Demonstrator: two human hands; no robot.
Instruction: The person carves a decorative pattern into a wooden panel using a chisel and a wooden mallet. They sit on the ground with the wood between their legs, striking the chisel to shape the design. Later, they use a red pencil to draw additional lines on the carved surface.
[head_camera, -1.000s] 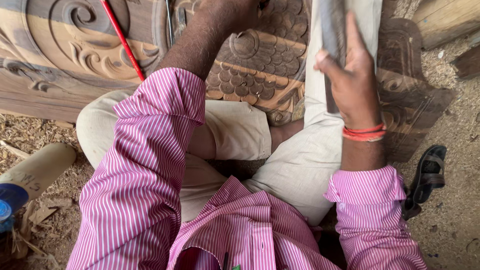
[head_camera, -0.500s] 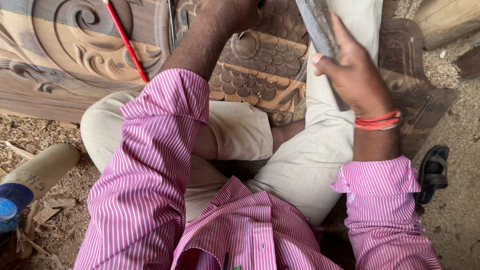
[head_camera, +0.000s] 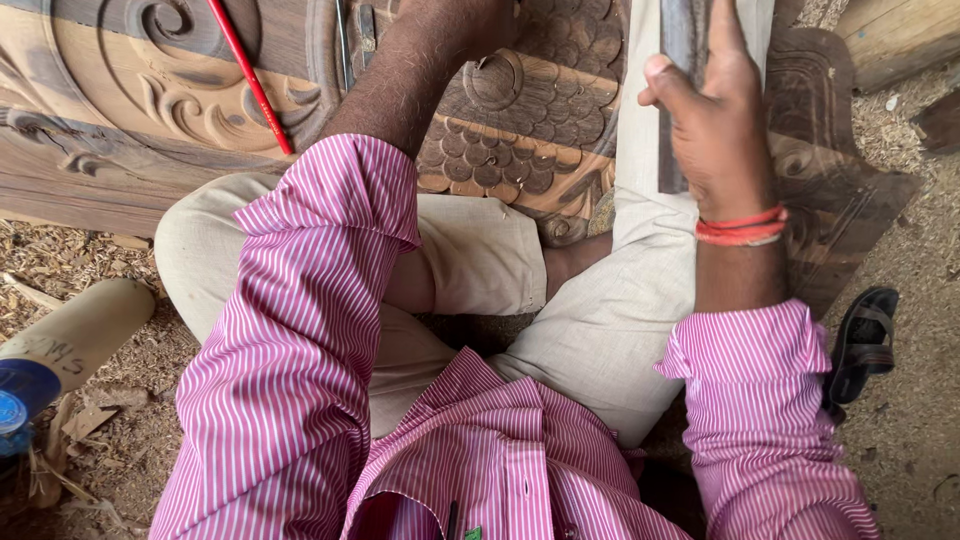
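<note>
Fingers (head_camera: 690, 95) round grey mallet (head_camera: 680, 40) — carved panel (head_camera: 520, 150) beneath

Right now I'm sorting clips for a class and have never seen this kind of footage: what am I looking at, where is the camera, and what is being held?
There is no machine here. A person wears one camera on the head, looking down at their own arms and lap. They sit on a ground covered in wood shavings, in a pink striped shirt and light trousers.

In front of them lies a large carved wooden panel with scrolls and scale patterns. A red pencil rests on it.

The right hand, with orange bands on the wrist, grips a dark, flat bar-like tool; its top is out of frame. The left hand reaches up to the panel and is mostly cut off, so what it holds cannot be told.

Nearby are a pale cylinder at the left and a black sandal at the right.
</note>
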